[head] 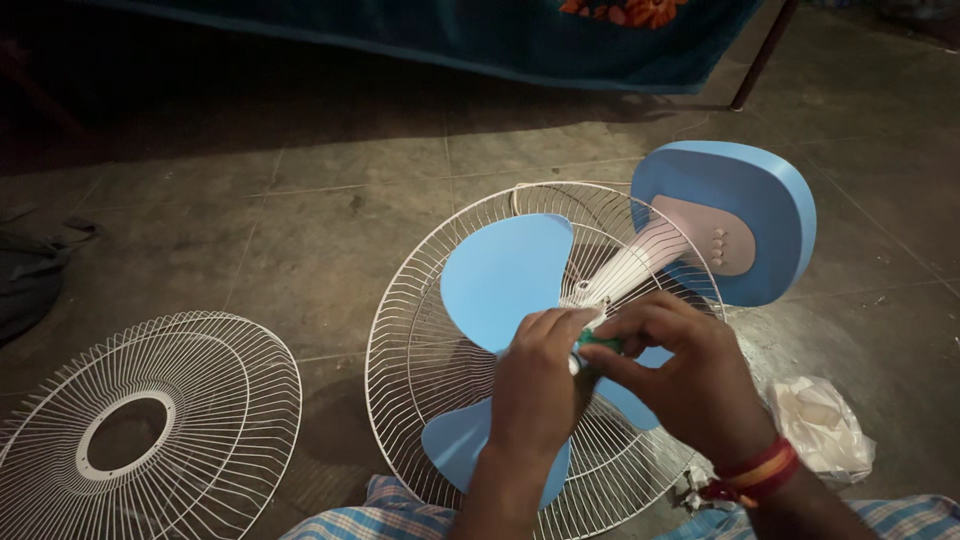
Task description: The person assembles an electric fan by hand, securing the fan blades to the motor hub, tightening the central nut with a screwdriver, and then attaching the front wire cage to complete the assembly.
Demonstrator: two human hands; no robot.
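Observation:
A table fan lies on the stone floor with its light blue blades (507, 272) resting inside the white wire rear guard (420, 330). Its blue base (735, 215) tips up at the upper right. My left hand (535, 385) and my right hand (680, 375) meet over the blade hub, both pinching a small green piece (597, 342) at the centre. Red and orange threads circle my right wrist. The hub itself is hidden under my fingers.
The detached white front guard (150, 425) lies flat at the lower left. A crumpled white plastic bag (822, 425) sits right of the fan. Dark cloth (30, 270) lies at the far left. A blue bed cover (480, 35) hangs along the top.

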